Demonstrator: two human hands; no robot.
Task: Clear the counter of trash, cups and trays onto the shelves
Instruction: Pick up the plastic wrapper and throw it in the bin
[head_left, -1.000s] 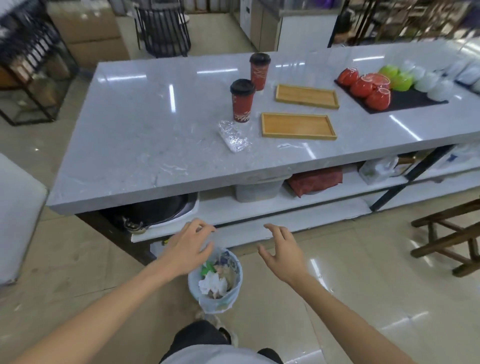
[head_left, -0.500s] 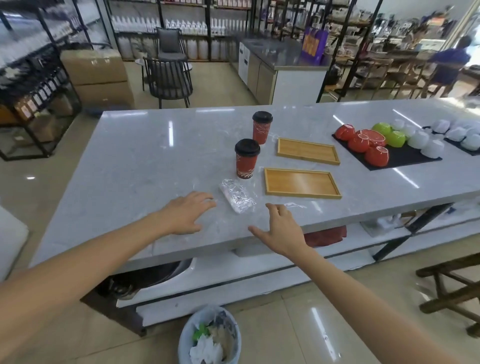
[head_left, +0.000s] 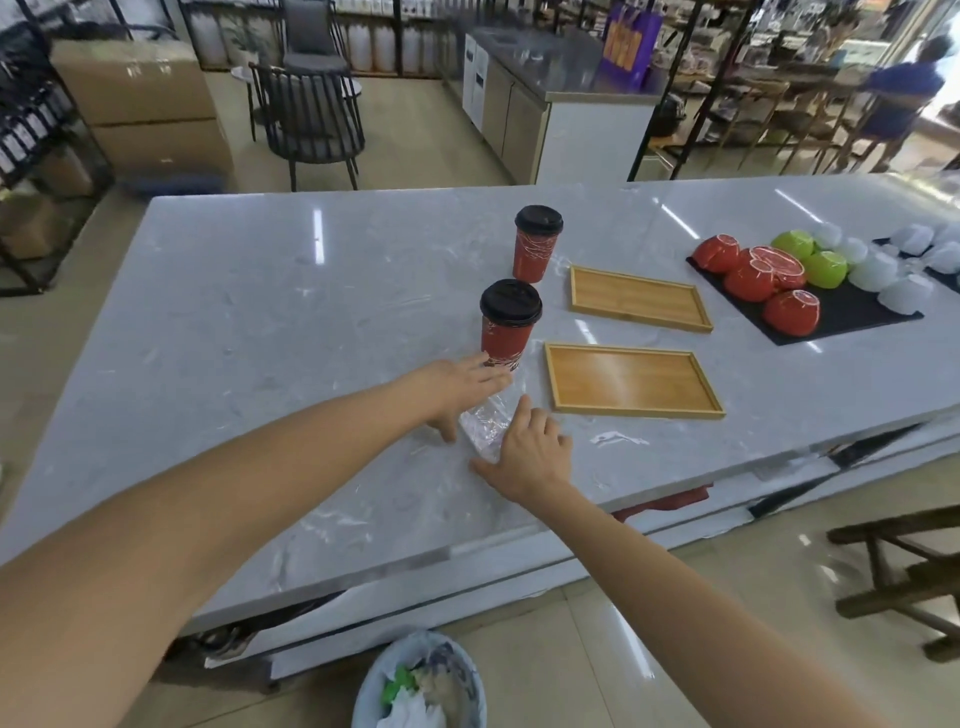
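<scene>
A red paper cup with a black lid (head_left: 508, 326) stands just beyond the crinkled clear plastic wrapper (head_left: 485, 425) on the grey marble counter (head_left: 260, 332), two shallow wooden trays (head_left: 631, 380) to its right. The left hand (head_left: 457, 391) and right hand (head_left: 532, 454), fingers spread loose and gripping nothing, flank the wrapper, touching its left and near-right edges.

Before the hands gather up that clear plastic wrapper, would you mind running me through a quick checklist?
1. Both hands at the wrapper: ok. The left hand and right hand flank the clear plastic wrapper.
2. Wrapper gripped: not ok. The fingers of both hands are spread, not closed on it.
3. Clearance from the near cup: not ok. The left fingertips are right at its base, so it might tip.
4. Near wooden tray out of the way: ok, it lies apart to the right.
5. Bin ready: ok. The trash bin stands open on the floor below the counter.
6. Wrapper empty: cannot tell.
</scene>
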